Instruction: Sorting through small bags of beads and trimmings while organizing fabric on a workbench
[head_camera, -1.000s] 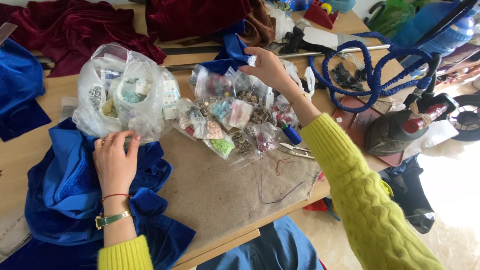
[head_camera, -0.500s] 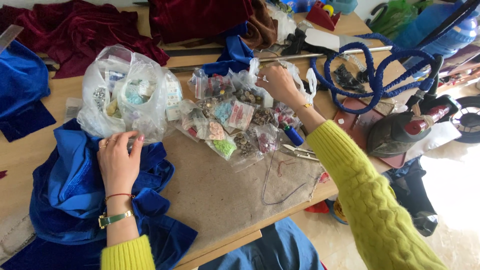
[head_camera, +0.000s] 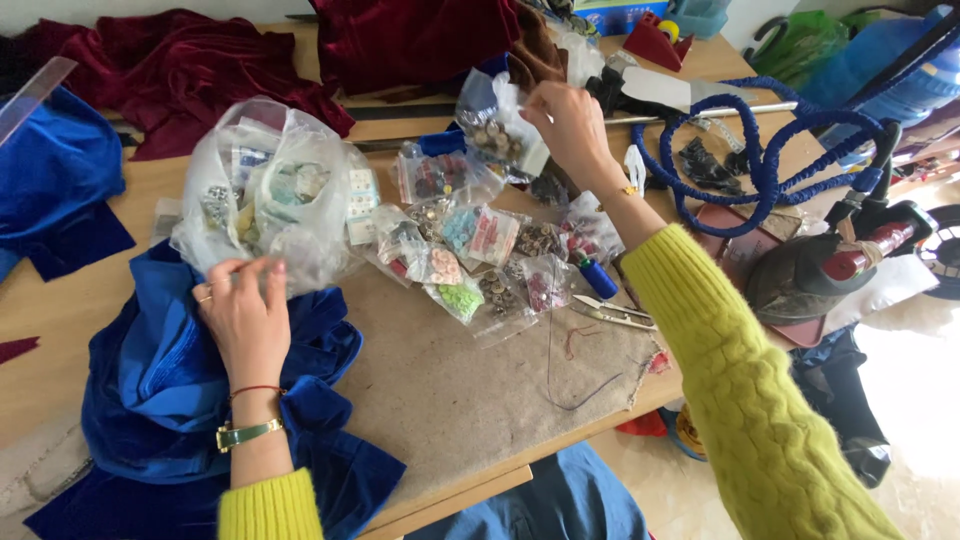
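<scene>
Bench (head_camera: 420, 400): wooden, padded mat under the work. Blue velvet cloth (head_camera: 150, 390) lies bunched beneath the left hand (head_camera: 245, 315), which rests on it, fingers curled against the big clear bag (head_camera: 270, 200) just beyond; cannot tell whether that grip pinches the plastic or only touches it. Likely it steadies the cloth.

Right hand (head_camera: 570, 125) is raised, grip pinching a small clear packet of buttons (head_camera: 495, 130) by its edge, held up, apparently for a look.

Below that grip: a heap of small packets (head_camera: 480, 260) of beads and buttons. Nearer the sleeve: blue thread spool (head_camera: 598, 277), snips (head_camera: 610, 312). Right of it: blue cord (head_camera: 760, 170), an iron (head_camera: 810, 275). Red velvet (head_camera: 200, 70) lies beyond.
</scene>
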